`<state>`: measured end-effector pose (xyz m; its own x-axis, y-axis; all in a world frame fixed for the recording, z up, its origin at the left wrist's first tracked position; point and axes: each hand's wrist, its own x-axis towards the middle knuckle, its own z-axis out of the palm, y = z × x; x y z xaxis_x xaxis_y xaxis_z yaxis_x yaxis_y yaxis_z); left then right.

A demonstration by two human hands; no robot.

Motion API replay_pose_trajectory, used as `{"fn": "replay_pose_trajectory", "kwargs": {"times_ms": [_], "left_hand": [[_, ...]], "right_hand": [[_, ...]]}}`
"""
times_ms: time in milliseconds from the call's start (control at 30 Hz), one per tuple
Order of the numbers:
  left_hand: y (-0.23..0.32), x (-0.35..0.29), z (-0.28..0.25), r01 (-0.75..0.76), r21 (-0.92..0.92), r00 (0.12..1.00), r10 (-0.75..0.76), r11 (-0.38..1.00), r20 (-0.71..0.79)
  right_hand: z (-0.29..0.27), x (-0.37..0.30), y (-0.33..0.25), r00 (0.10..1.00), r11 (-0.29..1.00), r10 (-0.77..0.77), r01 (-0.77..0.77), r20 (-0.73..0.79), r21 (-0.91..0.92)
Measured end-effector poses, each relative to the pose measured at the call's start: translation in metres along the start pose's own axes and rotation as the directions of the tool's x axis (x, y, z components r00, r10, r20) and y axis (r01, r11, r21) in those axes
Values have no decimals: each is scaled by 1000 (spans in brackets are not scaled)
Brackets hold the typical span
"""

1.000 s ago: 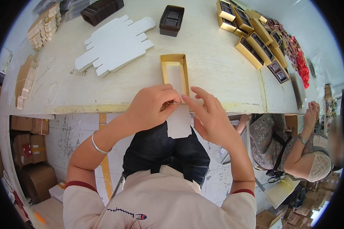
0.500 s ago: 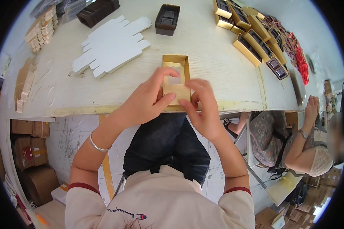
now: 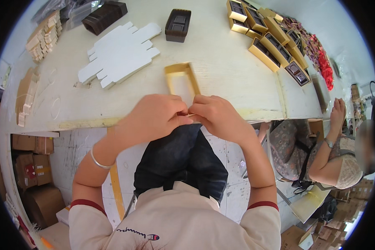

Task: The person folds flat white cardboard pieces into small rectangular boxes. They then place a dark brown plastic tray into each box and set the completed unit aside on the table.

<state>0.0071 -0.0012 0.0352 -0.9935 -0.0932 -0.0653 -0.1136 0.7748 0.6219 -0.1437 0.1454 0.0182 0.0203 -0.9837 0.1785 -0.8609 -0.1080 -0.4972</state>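
Note:
A gold cardboard box (image 3: pixel 180 68), slightly blurred, stands at the table's near edge with its far end tilted a little to the left. My left hand (image 3: pixel 157 114) and my right hand (image 3: pixel 221 116) meet at its near end, fingers pinched together. Their fingers cover the near wall, so the exact fold or flap between them is hidden. Farther off lies a stack of flat white card blanks (image 3: pixel 118 54) with tabbed edges. Beyond the box sits a stack of dark brown plastic trays (image 3: pixel 178 26).
Gold boxes with brown trays (image 3: pixel 275 48) are piled at the far right, beside red wrapping (image 3: pixel 326 71). More brown trays (image 3: pixel 105 17) and folded card strips (image 3: pixel 45 35) lie at the far left. A co-worker's arm (image 3: pixel 327 150) is at the right.
Both hands have come together at the box's near end, their fingers now pinched where they were spread around it. The box has turned slightly, its far end shifting left.

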Motion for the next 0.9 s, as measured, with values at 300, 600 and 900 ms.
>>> {"fn": "replay_pose_trajectory", "kwargs": {"times_ms": [300,600,900], "left_hand": [[-50,29,-31,-221,263,963,253,939,-91],[-47,24,-14,-115,-32,980,108,993,-168],[-46,18,13,-103,-52,915,74,993,-398]], "right_hand": [[-34,4,19,989,988,-119,127,-91,86],[-10,77,23,953,949,299,-292,41,-123],[8,88,25,971,972,233,-231,52,-41]]}}
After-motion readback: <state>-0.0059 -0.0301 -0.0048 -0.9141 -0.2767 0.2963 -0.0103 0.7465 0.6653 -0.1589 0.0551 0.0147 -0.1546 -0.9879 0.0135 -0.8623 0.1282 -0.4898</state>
